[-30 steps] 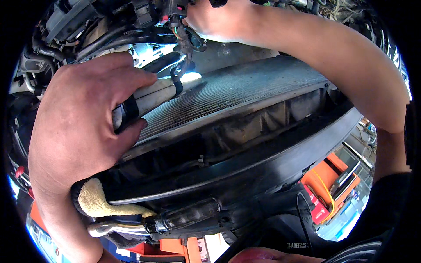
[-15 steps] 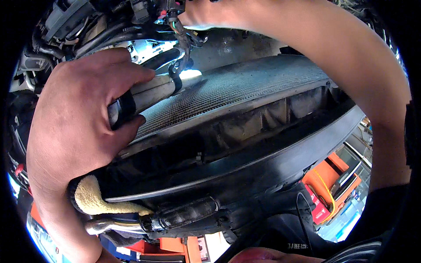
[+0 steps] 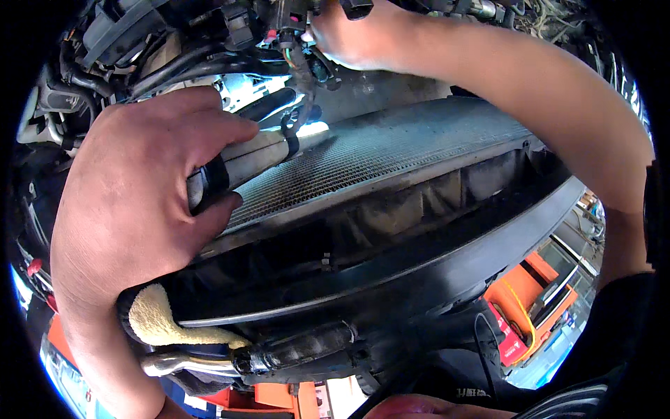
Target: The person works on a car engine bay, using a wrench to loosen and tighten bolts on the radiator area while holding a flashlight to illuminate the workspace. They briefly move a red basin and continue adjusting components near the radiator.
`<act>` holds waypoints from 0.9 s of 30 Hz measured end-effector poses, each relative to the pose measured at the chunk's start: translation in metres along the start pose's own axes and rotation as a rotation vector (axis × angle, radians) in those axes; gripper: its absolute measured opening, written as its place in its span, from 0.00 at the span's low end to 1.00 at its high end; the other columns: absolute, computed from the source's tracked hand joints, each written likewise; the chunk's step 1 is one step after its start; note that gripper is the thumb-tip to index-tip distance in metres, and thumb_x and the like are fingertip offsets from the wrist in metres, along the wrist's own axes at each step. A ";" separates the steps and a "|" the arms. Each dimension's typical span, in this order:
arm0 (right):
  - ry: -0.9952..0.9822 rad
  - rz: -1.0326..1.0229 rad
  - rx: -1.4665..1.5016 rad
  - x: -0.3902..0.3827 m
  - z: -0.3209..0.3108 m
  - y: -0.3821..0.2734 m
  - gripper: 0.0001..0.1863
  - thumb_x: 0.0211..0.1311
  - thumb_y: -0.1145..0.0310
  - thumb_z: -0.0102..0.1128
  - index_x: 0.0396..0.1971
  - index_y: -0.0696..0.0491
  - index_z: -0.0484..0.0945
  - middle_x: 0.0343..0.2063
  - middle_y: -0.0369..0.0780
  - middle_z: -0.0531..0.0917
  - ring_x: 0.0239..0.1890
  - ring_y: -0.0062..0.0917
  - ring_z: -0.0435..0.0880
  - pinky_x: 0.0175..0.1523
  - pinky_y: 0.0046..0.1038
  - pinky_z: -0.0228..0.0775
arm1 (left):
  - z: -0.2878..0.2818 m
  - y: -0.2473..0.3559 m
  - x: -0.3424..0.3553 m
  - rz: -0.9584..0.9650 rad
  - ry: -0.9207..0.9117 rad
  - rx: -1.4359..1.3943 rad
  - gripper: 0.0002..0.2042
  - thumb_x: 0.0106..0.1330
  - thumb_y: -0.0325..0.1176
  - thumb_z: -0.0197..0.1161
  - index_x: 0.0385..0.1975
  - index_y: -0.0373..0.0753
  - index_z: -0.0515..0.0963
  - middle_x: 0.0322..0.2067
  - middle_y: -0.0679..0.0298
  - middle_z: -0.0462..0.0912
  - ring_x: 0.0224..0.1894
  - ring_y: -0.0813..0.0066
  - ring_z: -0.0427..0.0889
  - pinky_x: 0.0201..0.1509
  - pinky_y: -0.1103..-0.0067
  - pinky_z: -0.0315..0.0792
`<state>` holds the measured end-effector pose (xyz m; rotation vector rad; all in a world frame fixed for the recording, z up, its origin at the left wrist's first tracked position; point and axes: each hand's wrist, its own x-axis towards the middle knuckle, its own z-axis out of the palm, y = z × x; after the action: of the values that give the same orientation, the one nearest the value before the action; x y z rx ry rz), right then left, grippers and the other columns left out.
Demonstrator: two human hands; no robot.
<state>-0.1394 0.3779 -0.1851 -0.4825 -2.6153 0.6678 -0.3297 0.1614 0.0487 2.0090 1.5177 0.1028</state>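
Note:
My left hand curls around the near end of a grey tube-like piece with black bands. Its thumb lies below the piece and a finger reaches along the top. A bright light glows at the far end of that piece, beside the finned radiator. At the top, my right hand is next to a dark wiring harness with a black connector. The right fingertips are largely hidden there, so I cannot see what they touch.
A long black bumper beam crosses in front of the radiator. Near my left wrist are a yellow cloth and a black-wrapped pipe. Dark hoses fill the upper left. An orange tool tray and a red box are below right.
The whole view has shifted slightly, so everything sits a little lower and further right. My left hand keeps its grip. My right hand stays by the wiring harness.

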 end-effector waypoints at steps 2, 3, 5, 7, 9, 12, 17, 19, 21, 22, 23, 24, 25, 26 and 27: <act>-0.199 -0.075 -0.114 0.005 0.015 -0.011 0.10 0.68 0.70 0.50 0.43 0.50 0.81 0.39 0.45 0.85 0.43 0.41 0.84 0.47 0.39 0.78 | 0.000 0.000 -0.002 0.008 0.002 0.010 0.28 0.38 0.24 0.76 0.47 0.33 0.84 0.37 0.50 0.82 0.38 0.50 0.85 0.42 0.67 0.79; -0.218 0.193 -0.191 0.004 0.007 -0.009 0.10 0.68 0.70 0.50 0.41 0.49 0.81 0.36 0.43 0.85 0.40 0.41 0.84 0.47 0.38 0.78 | -0.001 0.000 -0.002 0.010 0.004 0.014 0.28 0.38 0.24 0.76 0.47 0.33 0.84 0.37 0.50 0.83 0.38 0.50 0.85 0.42 0.67 0.79; -0.106 -0.096 -0.406 0.003 0.015 0.003 0.09 0.69 0.67 0.52 0.38 0.49 0.82 0.33 0.41 0.85 0.38 0.41 0.84 0.45 0.38 0.78 | -0.001 0.001 0.001 0.023 0.008 0.011 0.28 0.38 0.24 0.76 0.47 0.33 0.84 0.37 0.50 0.83 0.37 0.50 0.85 0.42 0.67 0.79; -0.070 -0.201 -0.420 0.003 0.013 0.005 0.09 0.69 0.65 0.53 0.36 0.48 0.82 0.32 0.41 0.85 0.36 0.41 0.85 0.43 0.38 0.79 | -0.002 0.001 0.003 0.019 -0.007 0.009 0.28 0.38 0.24 0.76 0.47 0.33 0.84 0.37 0.50 0.83 0.37 0.50 0.85 0.42 0.67 0.79; -0.109 -0.124 -0.241 0.013 -0.005 -0.011 0.09 0.69 0.62 0.55 0.36 0.49 0.82 0.32 0.42 0.86 0.35 0.42 0.85 0.41 0.39 0.79 | -0.001 -0.001 0.000 0.010 -0.006 0.012 0.28 0.38 0.24 0.76 0.47 0.33 0.84 0.37 0.50 0.83 0.37 0.51 0.85 0.42 0.67 0.79; 0.047 0.044 0.089 0.022 -0.015 -0.023 0.11 0.68 0.59 0.57 0.38 0.49 0.82 0.32 0.45 0.87 0.33 0.44 0.86 0.38 0.42 0.80 | 0.000 0.001 -0.005 0.017 0.029 0.024 0.27 0.38 0.24 0.75 0.47 0.33 0.84 0.36 0.50 0.82 0.37 0.51 0.85 0.41 0.68 0.79; -0.049 0.053 0.119 0.022 -0.021 -0.015 0.13 0.66 0.59 0.60 0.43 0.51 0.81 0.34 0.48 0.87 0.35 0.46 0.86 0.38 0.43 0.80 | -0.001 0.000 0.000 0.033 0.011 0.008 0.28 0.38 0.23 0.75 0.47 0.32 0.84 0.36 0.50 0.82 0.37 0.51 0.85 0.41 0.68 0.78; -0.049 0.011 0.135 0.020 -0.011 -0.005 0.13 0.67 0.60 0.59 0.44 0.51 0.81 0.35 0.48 0.87 0.36 0.46 0.86 0.39 0.42 0.80 | -0.001 -0.001 0.000 0.040 0.008 0.014 0.28 0.38 0.23 0.75 0.47 0.32 0.84 0.36 0.50 0.82 0.37 0.51 0.85 0.42 0.69 0.78; -0.013 0.003 0.202 0.015 0.000 0.008 0.13 0.68 0.60 0.57 0.45 0.51 0.81 0.35 0.49 0.87 0.37 0.46 0.86 0.41 0.41 0.81 | 0.000 0.000 0.005 0.046 0.012 -0.003 0.28 0.38 0.23 0.75 0.47 0.32 0.84 0.36 0.50 0.82 0.37 0.51 0.85 0.42 0.69 0.78; 0.009 -0.013 0.252 0.020 0.004 0.000 0.13 0.69 0.60 0.56 0.46 0.51 0.81 0.36 0.49 0.86 0.38 0.46 0.86 0.42 0.41 0.81 | 0.000 0.001 0.001 0.020 0.008 -0.015 0.28 0.38 0.23 0.75 0.47 0.32 0.84 0.36 0.50 0.82 0.37 0.51 0.85 0.42 0.68 0.78; 0.071 -0.023 0.280 0.022 0.003 -0.007 0.13 0.69 0.61 0.56 0.46 0.51 0.82 0.37 0.48 0.87 0.38 0.45 0.86 0.43 0.41 0.81 | -0.002 0.001 -0.002 0.004 0.007 -0.015 0.28 0.38 0.23 0.75 0.47 0.32 0.84 0.36 0.50 0.82 0.38 0.51 0.85 0.42 0.68 0.78; 0.134 -0.032 0.308 0.022 0.001 -0.015 0.13 0.69 0.62 0.55 0.46 0.52 0.82 0.38 0.47 0.87 0.39 0.44 0.87 0.43 0.41 0.81 | -0.003 0.002 -0.005 -0.007 0.004 -0.016 0.28 0.38 0.23 0.75 0.47 0.32 0.84 0.36 0.50 0.82 0.38 0.51 0.85 0.43 0.68 0.78; 0.192 -0.031 0.326 0.019 -0.003 -0.020 0.13 0.69 0.63 0.54 0.46 0.52 0.82 0.40 0.46 0.87 0.40 0.43 0.87 0.43 0.41 0.81 | -0.002 0.002 -0.003 0.005 0.002 -0.014 0.28 0.38 0.23 0.75 0.47 0.32 0.84 0.36 0.50 0.82 0.38 0.51 0.85 0.43 0.68 0.78; 0.107 -0.165 -0.054 0.017 -0.005 -0.018 0.13 0.69 0.63 0.54 0.46 0.52 0.82 0.41 0.45 0.87 0.42 0.41 0.87 0.44 0.40 0.80 | 0.000 0.000 -0.001 0.018 0.005 -0.010 0.28 0.38 0.23 0.75 0.47 0.32 0.84 0.36 0.50 0.82 0.38 0.51 0.85 0.43 0.68 0.79; 0.017 -0.296 -0.435 0.015 -0.006 -0.016 0.13 0.68 0.64 0.54 0.46 0.53 0.82 0.43 0.44 0.87 0.43 0.40 0.86 0.44 0.40 0.80 | 0.001 -0.001 0.000 0.029 0.009 -0.005 0.28 0.38 0.23 0.75 0.47 0.32 0.84 0.37 0.50 0.83 0.39 0.51 0.85 0.43 0.68 0.79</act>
<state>-0.1534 0.3733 -0.1677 -0.2079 -2.7359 -0.0026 -0.3305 0.1610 0.0476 2.0296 1.4930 0.1266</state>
